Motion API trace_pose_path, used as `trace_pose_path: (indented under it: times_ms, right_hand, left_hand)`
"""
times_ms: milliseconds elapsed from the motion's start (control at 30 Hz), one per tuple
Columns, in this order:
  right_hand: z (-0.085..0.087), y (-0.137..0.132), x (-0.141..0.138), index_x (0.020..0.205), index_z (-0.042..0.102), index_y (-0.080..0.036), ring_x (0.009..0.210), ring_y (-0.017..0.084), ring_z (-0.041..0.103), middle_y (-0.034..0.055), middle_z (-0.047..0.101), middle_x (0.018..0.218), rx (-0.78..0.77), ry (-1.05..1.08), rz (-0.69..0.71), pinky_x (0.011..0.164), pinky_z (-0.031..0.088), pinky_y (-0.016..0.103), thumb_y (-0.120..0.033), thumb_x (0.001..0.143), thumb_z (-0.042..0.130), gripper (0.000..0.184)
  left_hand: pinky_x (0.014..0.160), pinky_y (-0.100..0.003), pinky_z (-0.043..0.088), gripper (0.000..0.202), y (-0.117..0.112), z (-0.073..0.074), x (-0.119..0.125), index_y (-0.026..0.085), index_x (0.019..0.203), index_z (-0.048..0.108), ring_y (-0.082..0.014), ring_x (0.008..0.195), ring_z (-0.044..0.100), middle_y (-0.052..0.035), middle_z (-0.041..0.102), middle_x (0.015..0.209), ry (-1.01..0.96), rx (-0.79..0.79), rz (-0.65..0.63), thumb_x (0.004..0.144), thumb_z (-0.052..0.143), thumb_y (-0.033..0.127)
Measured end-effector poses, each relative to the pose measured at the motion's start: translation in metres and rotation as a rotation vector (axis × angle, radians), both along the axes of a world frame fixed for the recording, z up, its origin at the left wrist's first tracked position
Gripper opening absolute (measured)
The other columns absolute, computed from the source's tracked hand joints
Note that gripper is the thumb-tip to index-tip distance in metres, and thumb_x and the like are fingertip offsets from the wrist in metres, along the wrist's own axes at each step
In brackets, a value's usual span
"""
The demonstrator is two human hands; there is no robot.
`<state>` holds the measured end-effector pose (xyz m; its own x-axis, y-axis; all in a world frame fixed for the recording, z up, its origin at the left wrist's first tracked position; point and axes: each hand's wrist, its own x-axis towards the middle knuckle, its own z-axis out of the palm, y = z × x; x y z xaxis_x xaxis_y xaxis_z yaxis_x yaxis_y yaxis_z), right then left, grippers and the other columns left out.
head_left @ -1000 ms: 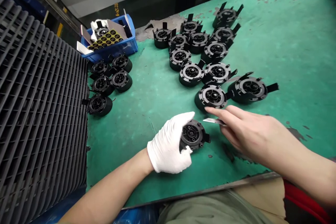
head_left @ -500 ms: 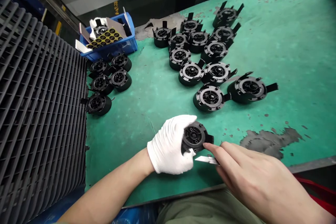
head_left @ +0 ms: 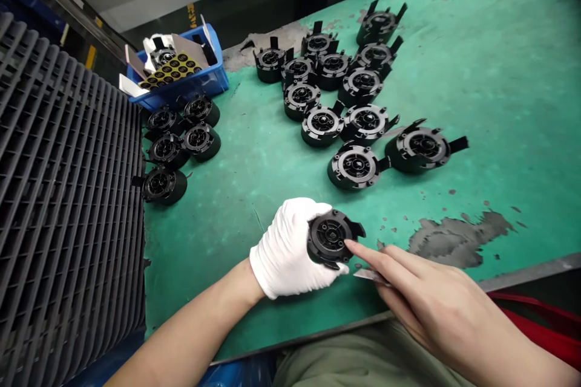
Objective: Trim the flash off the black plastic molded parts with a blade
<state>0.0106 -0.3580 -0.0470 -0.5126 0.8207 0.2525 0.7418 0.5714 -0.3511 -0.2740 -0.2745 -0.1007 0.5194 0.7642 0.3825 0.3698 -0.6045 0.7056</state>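
My left hand (head_left: 290, 251), in a white glove, is closed around the side of a round black plastic housing (head_left: 330, 234). The housing's ribbed, ringed face is turned up toward me, and a tab sticks out at its right. My bare right hand (head_left: 422, 296) is curled around a utility knife, whose handle is hidden in the palm. The knife blade (head_left: 370, 276) points left, just below the housing and apart from it. My right index finger is stretched out, its tip at the lower right of the housing's face.
Several similar black housings (head_left: 354, 166) stand on the green tabletop (head_left: 245, 181) ahead. Another group of housings (head_left: 164, 184) is at the left, beside a stack of grey slatted trays (head_left: 68, 193). A blue bin (head_left: 213, 78) holds a sheet of round stickers (head_left: 175, 69).
The housing has turned slightly in my left hand, and the left thumb has shifted along its lower edge. The knife blade has moved a little right and tilted. The camera view has shifted slightly.
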Motion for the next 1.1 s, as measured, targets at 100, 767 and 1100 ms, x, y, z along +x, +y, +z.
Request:
trace_pose_path:
  times_ms: [100, 767, 1100]
  right_hand:
    - [0.004, 0.005, -0.004, 0.170, 0.065, -0.020, 0.071, 0.016, 0.078, -0.0005, 0.078, 0.098, -0.030, 0.028, 0.005, 0.063, 0.057, 0.030, -0.010, 0.128, 0.046, 0.048]
    - [-0.025, -0.017, 0.000, 0.202, 0.051, -0.028, 0.094, 0.030, 0.087, 0.0238, 0.086, 0.161, -1.010, 0.984, -0.220, 0.078, 0.076, 0.044, -0.118, 0.101, 0.060, 0.135]
    - [-0.011, -0.017, -0.035, 0.212, 0.016, -0.032, 0.149, 0.040, 0.088, 0.0265, 0.069, 0.183, -0.263, 0.440, -0.213, 0.116, 0.079, 0.049, -0.057, 0.113, 0.094, 0.129]
  left_hand:
    - [0.113, -0.063, 0.079, 0.090, 0.000, 0.000, 0.003, 0.023, 0.158, 0.069, -0.0421, 0.123, 0.089, -0.0145, 0.081, 0.133, 0.064, -0.021, 0.015, 0.091, 0.111, 0.067]
    - [0.139, -0.078, 0.072, 0.133, -0.017, -0.003, 0.013, 0.026, 0.190, 0.055, -0.0530, 0.160, 0.086, -0.0269, 0.080, 0.177, -0.083, -0.290, -0.122, 0.083, 0.127, 0.060]
    - [0.103, -0.057, 0.087, 0.030, -0.004, 0.016, 0.037, 0.031, 0.142, 0.089, -0.0370, 0.112, 0.095, -0.0076, 0.095, 0.121, -0.030, -0.267, -0.203, 0.114, 0.091, 0.042]
